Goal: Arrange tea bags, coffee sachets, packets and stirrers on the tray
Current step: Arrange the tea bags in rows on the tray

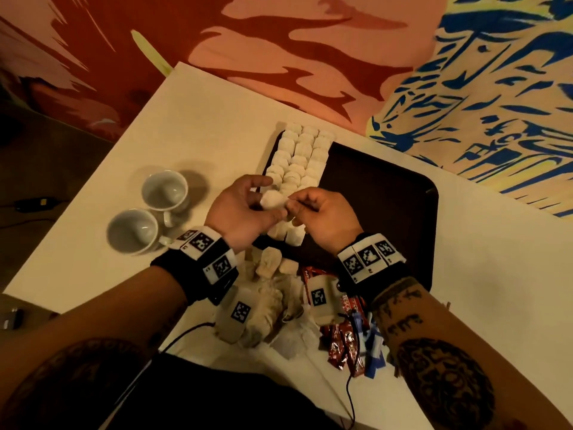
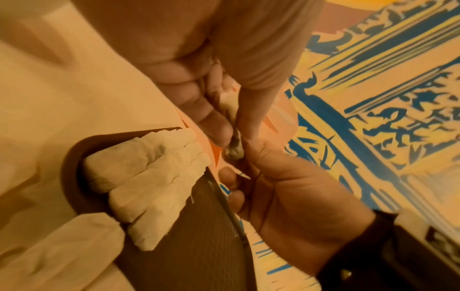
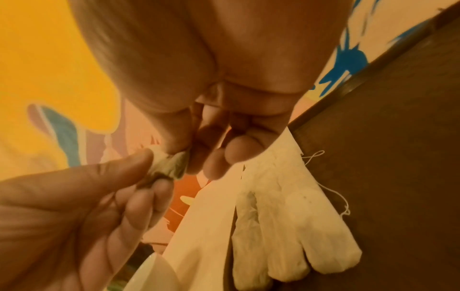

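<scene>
Both hands meet above the near end of the dark tray (image 1: 387,212). My left hand (image 1: 262,197) and right hand (image 1: 296,206) pinch one small white tea bag (image 1: 274,200) between them, each by thumb and fingers. In the left wrist view the tea bag (image 2: 234,151) sticks out below the left hand (image 2: 231,133), with the right hand (image 2: 241,163) gripping its lower end. In the right wrist view the crumpled tea bag (image 3: 166,167) sits between both thumbs. Rows of tea bags (image 1: 300,156) fill the tray's left strip.
Two white cups (image 1: 164,189) (image 1: 133,231) stand left of the tray. A loose pile of tea bags (image 1: 263,299), red sachets (image 1: 341,339) and blue packets (image 1: 373,346) lie at the table's near edge under my wrists. The tray's right part (image 1: 403,243) is bare.
</scene>
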Demonstrator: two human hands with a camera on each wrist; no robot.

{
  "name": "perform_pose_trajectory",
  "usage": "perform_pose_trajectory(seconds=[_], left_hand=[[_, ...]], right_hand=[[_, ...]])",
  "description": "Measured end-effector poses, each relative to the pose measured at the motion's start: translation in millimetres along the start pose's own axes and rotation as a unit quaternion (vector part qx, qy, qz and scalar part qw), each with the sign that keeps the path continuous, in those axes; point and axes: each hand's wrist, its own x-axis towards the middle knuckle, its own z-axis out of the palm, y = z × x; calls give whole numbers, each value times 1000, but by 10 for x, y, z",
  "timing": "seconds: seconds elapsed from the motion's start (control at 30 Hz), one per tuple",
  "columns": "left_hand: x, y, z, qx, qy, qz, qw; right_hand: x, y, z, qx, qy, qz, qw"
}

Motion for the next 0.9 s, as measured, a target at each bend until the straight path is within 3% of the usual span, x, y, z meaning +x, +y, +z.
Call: perform_pose_trajectory(seconds=[0.1, 0.23, 0.43, 0.67, 0.83, 0.9], left_hand=[[-17, 52, 9, -87, 23, 6, 996], [-51, 87, -50, -92, 51, 37, 994], [-165, 17, -68, 62, -6, 76, 995], [-262, -246, 20, 139, -48, 17, 989], [-288, -370, 3, 176, -61, -13, 983], [-291, -399, -38, 177, -51, -26, 983]], right_hand=[[-14, -10, 9, 45, 37, 9, 998], [-78, 7, 54, 49, -15, -10, 999], [-108, 31, 93, 67, 0, -49, 997], [-241, 130, 94, 39, 25, -23, 999], [-276, 274, 169, -5, -83, 29, 996], [-218, 308, 211, -50, -88, 40, 994]])
